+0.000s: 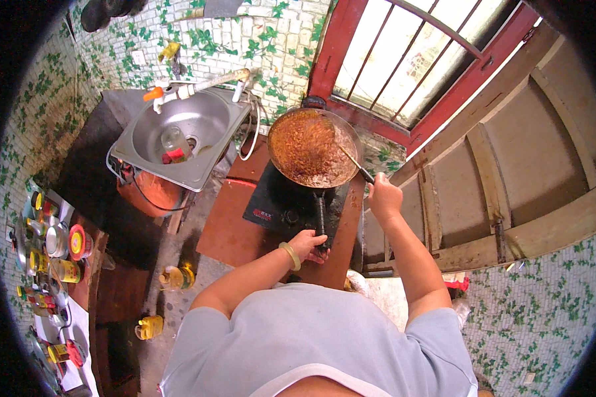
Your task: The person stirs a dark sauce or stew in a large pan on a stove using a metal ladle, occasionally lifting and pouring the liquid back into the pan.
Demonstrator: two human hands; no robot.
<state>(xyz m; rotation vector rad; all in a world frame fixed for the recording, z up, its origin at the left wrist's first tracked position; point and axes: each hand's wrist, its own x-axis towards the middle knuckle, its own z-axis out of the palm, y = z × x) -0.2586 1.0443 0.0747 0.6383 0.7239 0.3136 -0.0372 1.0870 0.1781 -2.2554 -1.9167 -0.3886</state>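
Note:
A wok sits on a black cooktop, holding a reddish-brown, bubbling food. Its dark handle points back towards me, and my left hand is closed around the handle's end. In my right hand is the black grip of a long-handled cooking utensil. The utensil's metal shaft reaches into the food at the wok's right side. Its head is hidden in the food, so I cannot tell whether it is a spatula or a ladle.
The cooktop rests on a reddish-brown table. Left of it stands a steel sink with a glass jar inside. An orange bucket is below. Oil bottles stand on the floor; several seasoning jars crowd the left. A wooden door flanks the right.

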